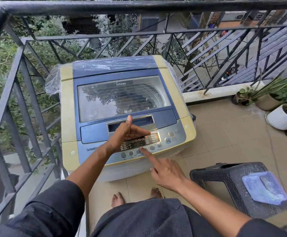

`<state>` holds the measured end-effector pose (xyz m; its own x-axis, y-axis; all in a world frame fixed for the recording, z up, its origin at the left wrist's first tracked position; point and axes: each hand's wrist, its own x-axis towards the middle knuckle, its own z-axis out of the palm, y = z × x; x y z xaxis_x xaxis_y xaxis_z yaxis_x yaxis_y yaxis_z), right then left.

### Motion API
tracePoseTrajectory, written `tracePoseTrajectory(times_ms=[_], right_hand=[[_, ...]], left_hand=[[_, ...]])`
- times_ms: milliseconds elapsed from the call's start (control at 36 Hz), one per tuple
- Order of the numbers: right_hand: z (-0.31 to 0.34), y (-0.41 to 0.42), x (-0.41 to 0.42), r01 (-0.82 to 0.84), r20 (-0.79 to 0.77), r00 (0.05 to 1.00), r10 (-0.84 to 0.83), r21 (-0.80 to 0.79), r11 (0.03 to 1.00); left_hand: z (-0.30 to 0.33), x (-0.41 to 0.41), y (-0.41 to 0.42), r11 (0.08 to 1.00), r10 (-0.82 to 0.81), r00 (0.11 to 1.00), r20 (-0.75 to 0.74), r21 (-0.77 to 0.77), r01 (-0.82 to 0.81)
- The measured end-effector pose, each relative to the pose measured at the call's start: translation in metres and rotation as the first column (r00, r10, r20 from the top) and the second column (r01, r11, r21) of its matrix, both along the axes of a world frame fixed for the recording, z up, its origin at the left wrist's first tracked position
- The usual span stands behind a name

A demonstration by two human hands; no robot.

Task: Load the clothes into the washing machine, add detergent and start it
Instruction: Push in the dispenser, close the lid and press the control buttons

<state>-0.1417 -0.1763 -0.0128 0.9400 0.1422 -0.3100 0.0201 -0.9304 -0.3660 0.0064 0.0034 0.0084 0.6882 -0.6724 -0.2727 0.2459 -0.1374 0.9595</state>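
A cream and blue top-load washing machine point(67, 106) stands on the balcony with its glass lid point(122, 98) closed. Through the lid the drum shows only dimly, and I cannot tell what is inside. My left hand point(125, 134) hovers over the control panel point(163, 139), fingers straight and thumb raised, holding nothing. My right hand point(166, 173) points with its index finger, the tip touching a round button on the panel's lower row; its other fingers are curled. A blue packet point(264, 187), possibly detergent, lies on a dark plastic stool.
A black metal railing point(28, 69) closes the balcony behind and to the left of the machine. The dark stool point(224, 178) stands at my right. Potted plants point(281, 115) sit on the tiled floor at far right. My bare feet point(118, 199) are just before the machine.
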Motion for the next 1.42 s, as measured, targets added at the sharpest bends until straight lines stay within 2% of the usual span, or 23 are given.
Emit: tracePoseTrajectory(times_ms=[472,861,1417], right_hand=[[-0.008,0.008,0.001,-0.045,-0.008,0.999,0.045,0.016,0.999],[-0.005,0.013,0.002,-0.056,-0.027,0.998,0.057,0.04,0.998],[-0.004,0.027,0.002,-0.111,-0.057,0.993,0.108,-0.043,0.993]], left_hand=[[-0.005,-0.001,0.011,0.999,0.047,0.999,0.014,-0.004,-0.047],[-0.007,0.002,0.011,0.997,0.072,0.996,-0.05,0.0,-0.072],[-0.007,0.001,0.01,0.998,0.065,0.998,-0.024,0.007,-0.065]])
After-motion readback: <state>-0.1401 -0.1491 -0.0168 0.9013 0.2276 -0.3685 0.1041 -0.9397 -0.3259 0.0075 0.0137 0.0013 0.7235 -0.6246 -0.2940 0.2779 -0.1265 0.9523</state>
